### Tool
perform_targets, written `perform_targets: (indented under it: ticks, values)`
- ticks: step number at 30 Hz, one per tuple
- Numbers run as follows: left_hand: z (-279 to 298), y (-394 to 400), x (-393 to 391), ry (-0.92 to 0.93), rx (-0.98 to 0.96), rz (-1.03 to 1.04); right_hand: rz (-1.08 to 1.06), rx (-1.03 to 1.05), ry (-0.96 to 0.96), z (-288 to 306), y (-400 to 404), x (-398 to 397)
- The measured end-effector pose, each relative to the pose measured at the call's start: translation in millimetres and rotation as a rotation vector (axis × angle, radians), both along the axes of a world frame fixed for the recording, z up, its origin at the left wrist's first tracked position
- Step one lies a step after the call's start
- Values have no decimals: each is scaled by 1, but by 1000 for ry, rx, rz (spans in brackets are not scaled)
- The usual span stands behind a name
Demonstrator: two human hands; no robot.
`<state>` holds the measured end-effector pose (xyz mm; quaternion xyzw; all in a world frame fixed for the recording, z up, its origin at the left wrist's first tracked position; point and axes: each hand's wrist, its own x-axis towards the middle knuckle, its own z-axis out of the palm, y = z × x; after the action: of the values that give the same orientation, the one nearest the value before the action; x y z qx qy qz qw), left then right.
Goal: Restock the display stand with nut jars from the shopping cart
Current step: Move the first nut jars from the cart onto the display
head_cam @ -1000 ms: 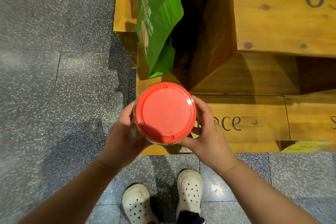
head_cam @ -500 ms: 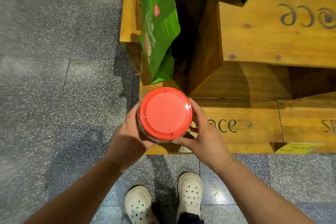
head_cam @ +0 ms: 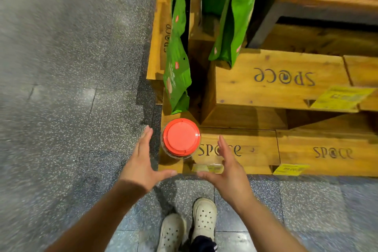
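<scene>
Released since the earlier frame, the red-lidded clear nut jar (head_cam: 180, 139) is being left upright on the wooden crate stand (head_cam: 255, 149), flanked by the left hand (head_cam: 141, 166) and right hand (head_cam: 227, 168), both spread wide, holding nothing

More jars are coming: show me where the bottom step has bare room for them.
Bare wood runs right of the jar along the bottom step, from the right hand past both "space" stamps, up to the upper crate. Behind the jar it is crowded: a green bag hangs down there. Left of the jar the step ends by the left hand.
</scene>
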<state>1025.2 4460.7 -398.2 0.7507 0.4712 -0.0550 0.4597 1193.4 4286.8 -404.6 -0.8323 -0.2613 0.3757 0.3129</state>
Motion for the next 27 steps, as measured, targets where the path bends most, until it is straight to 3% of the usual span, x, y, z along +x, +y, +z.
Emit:
perform_targets:
  ticks: [13,20,27]
  values:
    - [216,-67,35,-75,171,-187,-237,111,-68,204,-81,-21]
    - [343,-139,75,-185,193,-376,-426,173,-149,310,-175,-17]
    - [430,-247,118,-300,207,-560,-550,197,-221,381,-288,-7]
